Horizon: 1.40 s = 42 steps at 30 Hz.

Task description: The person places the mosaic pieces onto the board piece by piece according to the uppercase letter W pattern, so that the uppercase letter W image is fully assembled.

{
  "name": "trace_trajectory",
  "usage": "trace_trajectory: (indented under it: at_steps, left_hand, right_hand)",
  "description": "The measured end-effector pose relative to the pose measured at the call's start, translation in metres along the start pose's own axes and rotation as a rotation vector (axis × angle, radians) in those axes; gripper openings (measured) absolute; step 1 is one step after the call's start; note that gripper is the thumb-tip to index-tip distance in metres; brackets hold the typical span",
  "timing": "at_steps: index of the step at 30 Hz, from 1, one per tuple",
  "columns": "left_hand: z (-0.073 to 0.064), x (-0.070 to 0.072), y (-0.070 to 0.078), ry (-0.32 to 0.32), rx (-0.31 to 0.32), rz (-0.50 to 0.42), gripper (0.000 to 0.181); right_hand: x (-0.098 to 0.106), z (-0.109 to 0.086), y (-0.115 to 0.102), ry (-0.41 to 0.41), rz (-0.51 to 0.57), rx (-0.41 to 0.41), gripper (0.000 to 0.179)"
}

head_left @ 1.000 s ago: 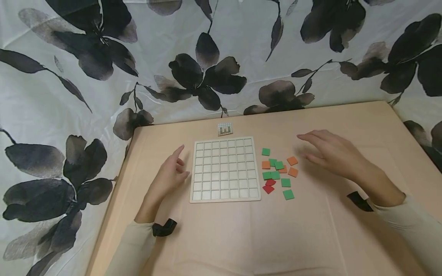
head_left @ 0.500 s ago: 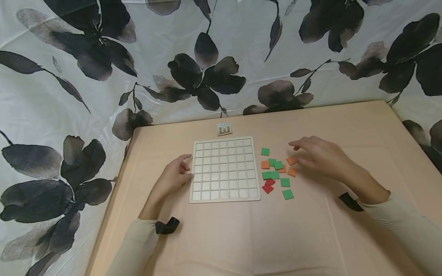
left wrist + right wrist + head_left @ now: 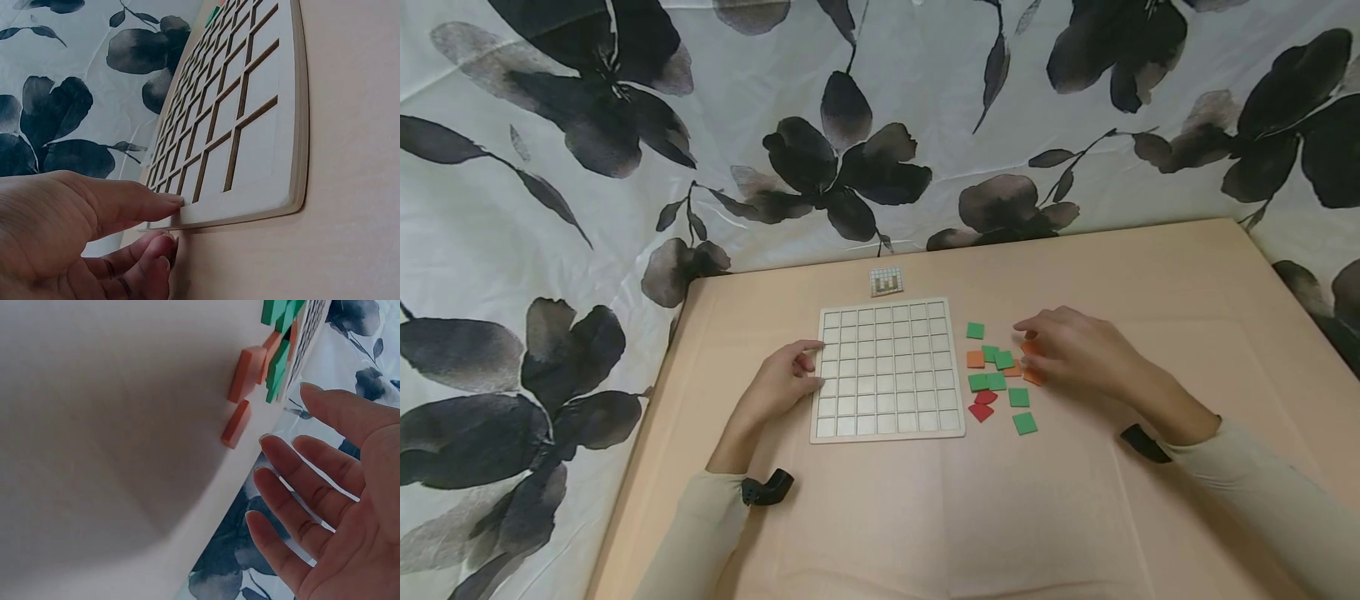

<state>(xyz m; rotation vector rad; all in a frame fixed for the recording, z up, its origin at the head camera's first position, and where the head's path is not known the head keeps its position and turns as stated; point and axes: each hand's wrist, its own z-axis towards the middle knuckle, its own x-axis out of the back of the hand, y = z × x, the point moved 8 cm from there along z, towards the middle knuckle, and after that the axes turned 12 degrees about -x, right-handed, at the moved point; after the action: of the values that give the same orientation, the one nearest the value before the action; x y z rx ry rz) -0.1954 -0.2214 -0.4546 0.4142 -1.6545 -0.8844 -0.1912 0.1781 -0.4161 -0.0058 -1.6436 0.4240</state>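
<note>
A pale square grid board (image 3: 887, 437) lies flat on the table. My left hand (image 3: 781, 379) is at its left edge, and in the left wrist view the thumb (image 3: 153, 203) rests on the rim while the other fingers curl loosely beside it. Right of the board, thin square tiles lie loosely scattered: several green tiles (image 3: 1019, 397), a few orange tiles (image 3: 975, 359) and two red pieces (image 3: 981, 412). My right hand (image 3: 1078, 350) hovers over the rightmost orange tiles, partly covering them; in the right wrist view its fingers are spread and hold nothing, with an orange tile (image 3: 247, 375) beyond the fingertips.
A small card with a printed grid (image 3: 886, 282) lies behind the board. The light wooden table (image 3: 880, 517) ends at a floral cloth (image 3: 700, 100) at the back and left. Each wrist wears a black camera mount (image 3: 767, 487).
My right hand has moved left and come over the orange tiles. My left hand has shifted right, from beside the board onto its left edge. The tiles have not moved.
</note>
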Motion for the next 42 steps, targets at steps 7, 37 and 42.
trace_trajectory:
  at_steps: [7,37,42]
  left_hand:
    - [0.001,0.0,-0.001,-0.018,0.001,-0.011,0.054]
    - [-0.001,-0.002,-0.001,-0.069,0.032,-0.046,0.059]
    - [-0.001,-0.002,0.0,-0.072,0.02,-0.052,0.059]
  right_hand:
    - [-0.007,0.0,-0.004,-0.008,0.004,-0.003,0.049]
    - [-0.023,0.004,-0.024,0.084,-0.024,0.03,0.036]
    - [-0.023,0.004,-0.025,0.093,-0.03,0.033,0.035]
